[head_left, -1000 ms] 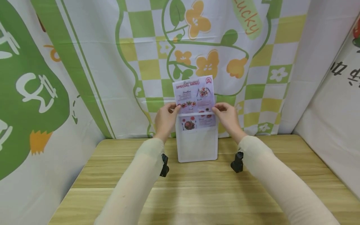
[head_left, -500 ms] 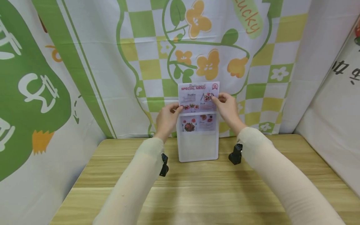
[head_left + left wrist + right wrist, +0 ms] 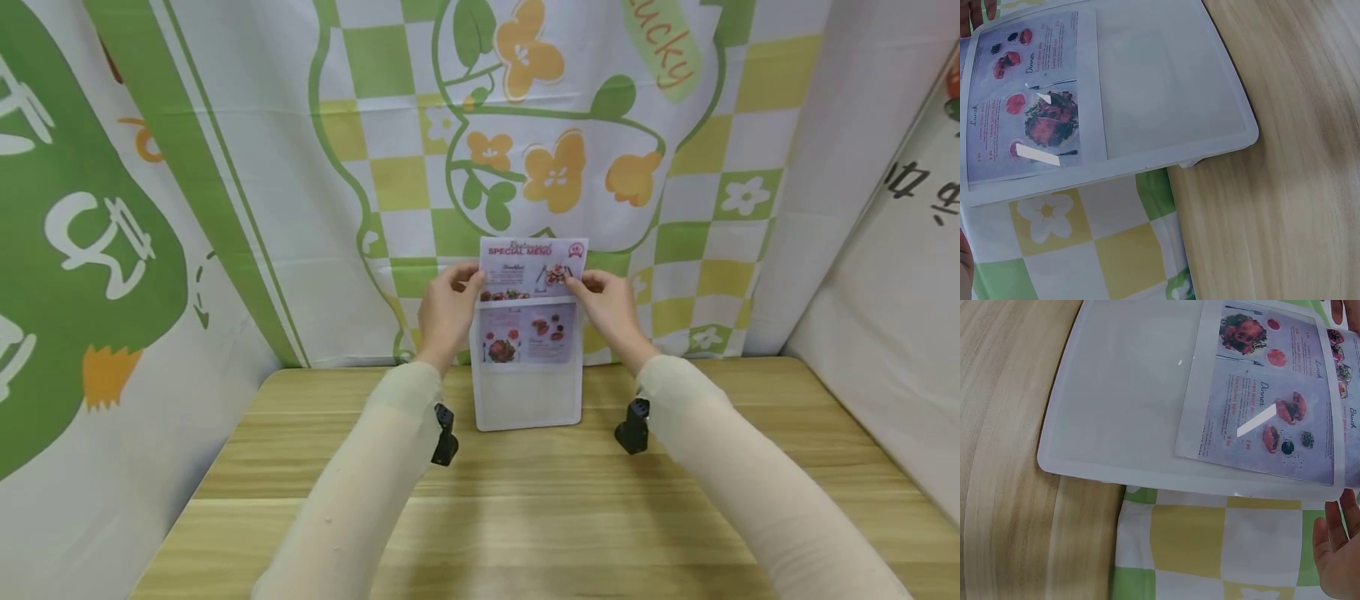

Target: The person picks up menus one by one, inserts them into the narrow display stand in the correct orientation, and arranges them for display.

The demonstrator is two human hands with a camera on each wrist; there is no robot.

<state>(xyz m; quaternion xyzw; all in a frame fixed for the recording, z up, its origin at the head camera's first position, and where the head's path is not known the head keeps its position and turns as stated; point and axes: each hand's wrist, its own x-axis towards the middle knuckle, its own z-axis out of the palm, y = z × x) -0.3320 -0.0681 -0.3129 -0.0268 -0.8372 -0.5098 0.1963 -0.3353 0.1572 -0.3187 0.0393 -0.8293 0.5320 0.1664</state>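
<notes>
A printed menu sheet point(image 3: 532, 257) headed "Special Menu" stands upright, its lower part inside a white-framed clear display holder point(image 3: 528, 400). Its top part sticks out above the holder's upper rim. My left hand point(image 3: 448, 304) pinches the sheet's left edge just over that rim. On the other side, my right hand point(image 3: 609, 308) pinches the right edge, thumb on the printed face. Through the clear front, the left wrist view shows the inserted menu part point(image 3: 1029, 94) with food pictures. In the right wrist view the menu's lower edge point(image 3: 1191, 450) lies partway down the holder, slightly slanted.
The holder stands on a wood-grain table point(image 3: 525, 517) near its back edge. Behind it hangs a green, yellow and white checked curtain point(image 3: 397, 183) with flowers. White printed cloths point(image 3: 885, 275) hang at both sides.
The menu has slid down into the holder and straightened from a tilt. My right hand moved up along its edge, then down again; my left hand rose slightly at the end.
</notes>
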